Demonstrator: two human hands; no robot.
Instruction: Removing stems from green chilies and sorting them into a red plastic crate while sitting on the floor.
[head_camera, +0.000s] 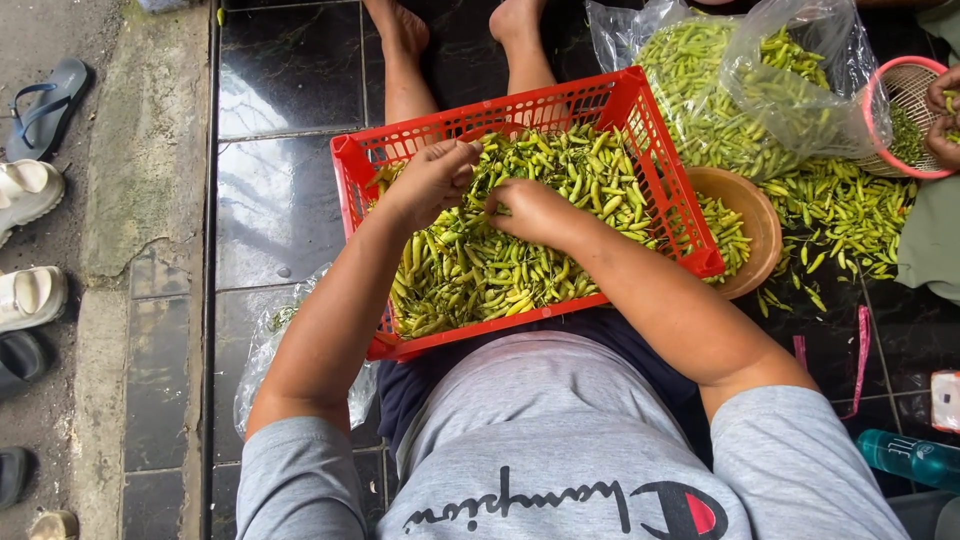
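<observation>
A red plastic basket (640, 120) rests on my lap, filled with small green and yellow chili peppers (520, 260). My left hand (432, 178) hovers over the basket's left part, its fingers pinched on a single chili. My right hand (532, 210) lies in the middle of the pile, fingers curled on a chili. My bare feet stretch out beyond the basket on the dark tiled floor.
A brown bowl (762, 222) of chilies sits right of the basket. Clear bags (740, 90) of chilies and loose chilies (840, 215) lie beyond. Another person's hands (945, 115) work at a pink sieve (905, 90). Sandals (30, 190) line the left kerb; a teal bottle (910, 458) lies at right.
</observation>
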